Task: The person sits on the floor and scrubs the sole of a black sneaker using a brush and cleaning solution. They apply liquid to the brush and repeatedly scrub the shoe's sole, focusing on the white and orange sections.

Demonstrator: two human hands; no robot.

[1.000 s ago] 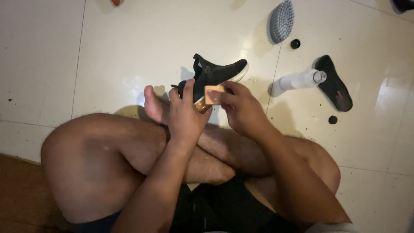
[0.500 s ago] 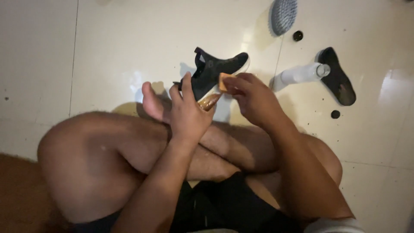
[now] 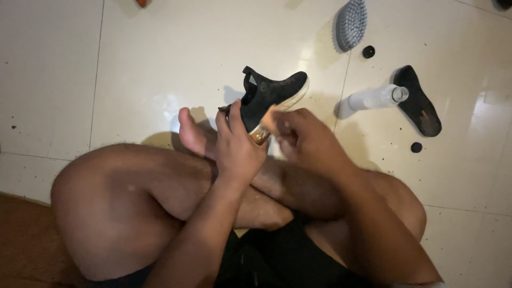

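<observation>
I sit cross-legged on a pale tiled floor. My left hand point(image 3: 237, 146) grips the heel end of a black knit shoe point(image 3: 272, 93) with a light sole, holding it up above my crossed legs. My right hand point(image 3: 306, 138) is closed on a small orange-tan pad point(image 3: 268, 116), maybe a sponge, and presses it against the side of the shoe's sole. The pad is mostly hidden by my fingers and blurred by motion.
A grey scrub brush point(image 3: 351, 24) lies at the top. A clear plastic bottle point(image 3: 373, 98) lies on its side to the right, beside a black insole point(image 3: 418, 106). Two small black caps point(image 3: 368, 52) point(image 3: 416, 147) sit on the tiles. My bare foot point(image 3: 194, 133) rests left of the shoe.
My right hand has slid the pad along the sole, out toward the toe half a second ago and back toward the heel now. My left hand keeps its hold on the shoe.
</observation>
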